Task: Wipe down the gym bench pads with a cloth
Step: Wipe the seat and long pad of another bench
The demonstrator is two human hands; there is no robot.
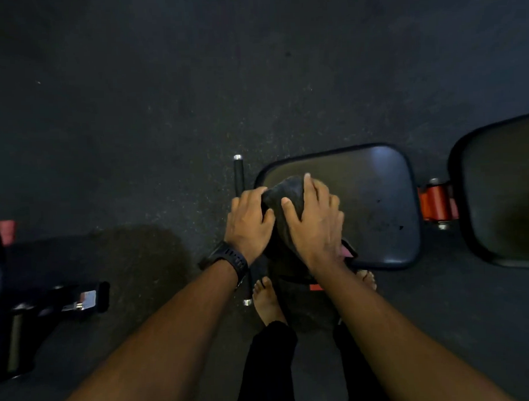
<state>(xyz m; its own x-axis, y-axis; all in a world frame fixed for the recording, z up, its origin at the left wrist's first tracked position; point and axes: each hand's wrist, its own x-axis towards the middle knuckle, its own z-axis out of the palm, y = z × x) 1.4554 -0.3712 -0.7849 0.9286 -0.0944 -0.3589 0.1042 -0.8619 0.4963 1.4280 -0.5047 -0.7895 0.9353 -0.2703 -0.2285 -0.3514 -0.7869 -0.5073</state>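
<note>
Glossy smooth seat pad [374,202], crumpled matt cloth [287,199], speckled rough floor [163,99] (rubbery-looking).

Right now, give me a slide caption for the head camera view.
Head view: left hand and right hand hold a dark cloth on the black seat pad.
</note>
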